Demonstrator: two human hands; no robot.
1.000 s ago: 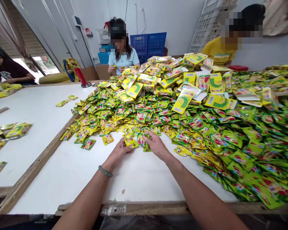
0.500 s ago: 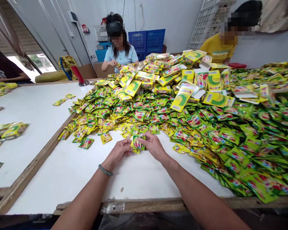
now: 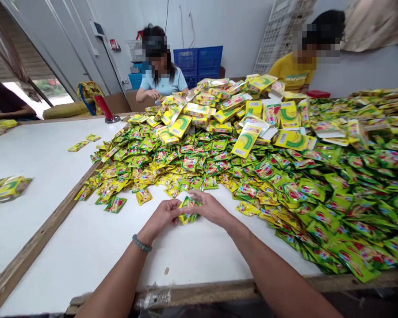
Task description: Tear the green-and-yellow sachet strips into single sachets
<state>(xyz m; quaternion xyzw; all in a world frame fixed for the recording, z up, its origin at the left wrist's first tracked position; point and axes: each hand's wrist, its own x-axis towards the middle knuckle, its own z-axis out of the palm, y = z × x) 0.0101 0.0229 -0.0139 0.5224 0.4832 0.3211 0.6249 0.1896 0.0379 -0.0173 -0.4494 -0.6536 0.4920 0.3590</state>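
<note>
My left hand point(image 3: 161, 217) and my right hand point(image 3: 211, 207) meet over the white table point(image 3: 96, 247), both closed on a small stack of green and yellow sachets point(image 3: 188, 209) held between their fingertips. A green bead bracelet point(image 3: 141, 243) sits on my left wrist. Just beyond my hands begins a huge heap of the same sachets point(image 3: 252, 172), spreading to the right edge. Yellow cartons point(image 3: 245, 141) lie on top of the heap farther back.
Two people sit across the table, one in a light blue shirt point(image 3: 166, 84), one in a yellow shirt point(image 3: 293, 73). A wooden strip point(image 3: 43, 234) divides the table. Loose sachets point(image 3: 6, 187) lie at left. Blue crates point(image 3: 199, 62) stand by the wall.
My hands picked several sachets from the heap's edge, gathered them into a stack and drew it a little toward me. The camera tilted slightly.
</note>
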